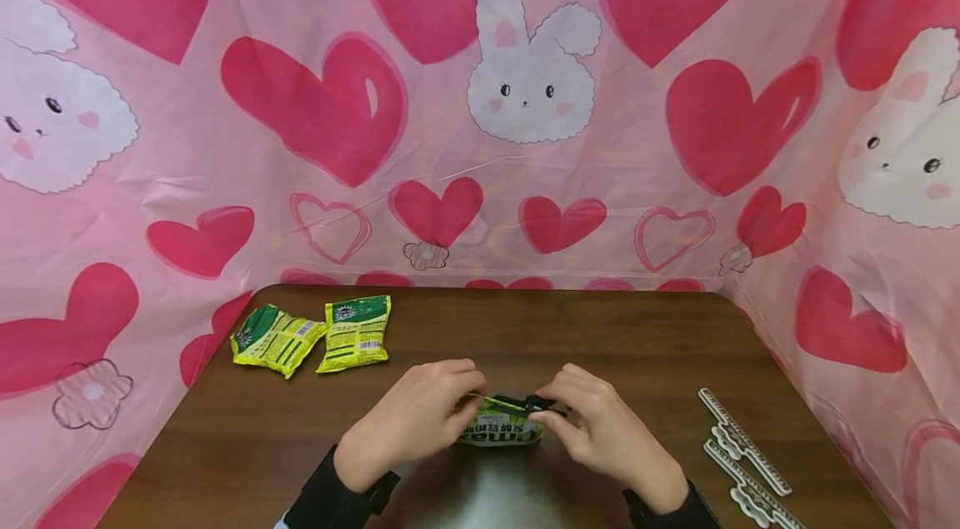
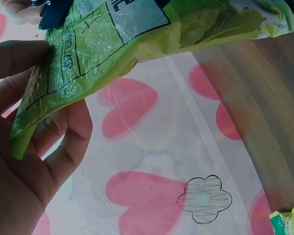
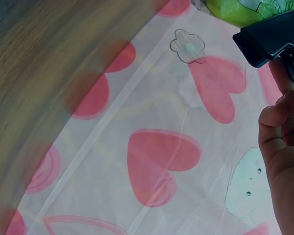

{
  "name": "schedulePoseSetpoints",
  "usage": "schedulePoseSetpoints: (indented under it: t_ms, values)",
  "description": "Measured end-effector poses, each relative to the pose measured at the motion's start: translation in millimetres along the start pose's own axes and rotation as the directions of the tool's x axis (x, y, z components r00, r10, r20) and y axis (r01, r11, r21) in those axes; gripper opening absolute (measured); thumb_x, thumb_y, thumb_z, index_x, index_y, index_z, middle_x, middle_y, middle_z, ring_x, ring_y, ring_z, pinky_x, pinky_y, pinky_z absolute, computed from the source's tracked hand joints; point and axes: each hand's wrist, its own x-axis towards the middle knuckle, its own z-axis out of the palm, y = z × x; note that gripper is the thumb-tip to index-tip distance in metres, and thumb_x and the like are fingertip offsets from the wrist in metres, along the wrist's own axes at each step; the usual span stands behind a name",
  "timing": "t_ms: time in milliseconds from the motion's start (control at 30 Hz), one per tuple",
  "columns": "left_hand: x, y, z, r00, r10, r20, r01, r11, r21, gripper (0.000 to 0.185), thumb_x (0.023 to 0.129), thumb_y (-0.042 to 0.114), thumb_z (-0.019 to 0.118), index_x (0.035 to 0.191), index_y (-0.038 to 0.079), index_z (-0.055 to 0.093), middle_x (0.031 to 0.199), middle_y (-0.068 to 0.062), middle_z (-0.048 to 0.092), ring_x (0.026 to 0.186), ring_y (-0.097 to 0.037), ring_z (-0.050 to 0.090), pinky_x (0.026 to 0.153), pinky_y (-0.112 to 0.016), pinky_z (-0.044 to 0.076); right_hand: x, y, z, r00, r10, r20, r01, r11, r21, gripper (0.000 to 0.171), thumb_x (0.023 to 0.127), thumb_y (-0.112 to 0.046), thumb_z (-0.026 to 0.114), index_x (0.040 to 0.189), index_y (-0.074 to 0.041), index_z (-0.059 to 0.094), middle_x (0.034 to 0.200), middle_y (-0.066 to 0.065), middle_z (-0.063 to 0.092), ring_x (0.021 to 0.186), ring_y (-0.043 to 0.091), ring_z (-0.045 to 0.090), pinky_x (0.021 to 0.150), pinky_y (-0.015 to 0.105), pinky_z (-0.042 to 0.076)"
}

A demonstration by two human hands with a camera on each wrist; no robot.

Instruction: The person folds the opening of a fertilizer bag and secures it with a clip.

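Observation:
A green plastic bag (image 1: 498, 429) with printed lettering stands near the front middle of the table. Its upper edge is pinched by my left hand (image 1: 420, 412); in the left wrist view the bag (image 2: 98, 63) runs between thumb and fingers. My right hand (image 1: 603, 429) pinches a black clip (image 1: 537, 404) at the bag's top edge, on the right side. In the right wrist view the clip (image 3: 272, 39) lies against the green plastic. Whether its jaws are clamped on the bag cannot be told.
Two yellow-and-green packets, one slumped (image 1: 277, 340) and one flatter (image 1: 356, 335), lie at the table's back left. On the right lie two white rulers (image 1: 744, 439) with shaped handles. A pink heart-and-rabbit cloth (image 1: 495, 162) surrounds the dark wooden table (image 1: 570, 329).

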Motion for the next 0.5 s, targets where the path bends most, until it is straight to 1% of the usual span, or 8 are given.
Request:
schedulePoseSetpoints:
  t_ms: [33,167,300,367,500]
  values:
    - [-0.1,0.2,0.2,1.000,0.002,-0.001,-0.002,1.000,0.004,0.005,0.098,0.012,0.074,0.100,0.016,0.074,0.091,0.011,0.061,0.073,-0.003,0.052,0.067,-0.023,0.049,0.5,-0.3,0.6,1.000,-0.006,-0.002,0.006,1.000,0.001,0.017,0.093,-0.011,0.083,0.107,-0.013,0.074,0.095,-0.009,0.064,0.082,0.005,0.055,0.068,0.015,0.046]
    - [-0.2,0.3,0.7,1.000,0.012,-0.010,-0.012,1.000,0.024,0.004,0.098,0.012,0.074,0.101,0.016,0.075,0.091,0.010,0.062,0.073,-0.002,0.053,0.068,-0.024,0.049,0.8,-2.5,1.8,1.000,0.024,0.005,-0.024,1.000,-0.005,0.019,0.093,-0.012,0.083,0.109,-0.013,0.074,0.095,-0.009,0.064,0.081,0.008,0.056,0.068,0.016,0.047]
    - [-0.6,0.0,0.3,1.000,0.012,-0.014,-0.012,1.000,0.021,0.006,0.097,0.012,0.075,0.101,0.016,0.075,0.093,0.010,0.062,0.075,-0.003,0.054,0.069,-0.024,0.051,0.0,-3.7,2.4,0.999,0.047,0.005,-0.047,0.999,-0.023,0.022,0.092,-0.011,0.084,0.110,-0.013,0.073,0.096,-0.009,0.064,0.080,0.008,0.056,0.068,0.013,0.046]
    - [-1.1,-0.7,-0.7,1.000,0.000,-0.008,0.000,1.000,0.003,0.007,0.097,0.012,0.076,0.103,0.017,0.075,0.094,0.010,0.063,0.077,-0.003,0.055,0.071,-0.025,0.052,-0.1,-3.8,2.4,0.999,0.050,0.004,-0.050,0.998,-0.033,0.022,0.091,-0.011,0.084,0.111,-0.013,0.073,0.096,-0.010,0.064,0.081,0.008,0.056,0.066,0.016,0.048]
    - [-2.8,-3.0,-5.2,0.999,-0.041,0.023,0.042,0.998,-0.045,0.009,0.097,0.014,0.077,0.106,0.018,0.075,0.097,0.012,0.065,0.081,-0.003,0.058,0.075,-0.028,0.054,0.3,-4.1,2.6,0.998,0.059,0.006,-0.058,0.997,-0.044,0.022,0.092,-0.013,0.084,0.112,-0.014,0.073,0.097,-0.011,0.064,0.081,0.008,0.056,0.062,0.024,0.051]
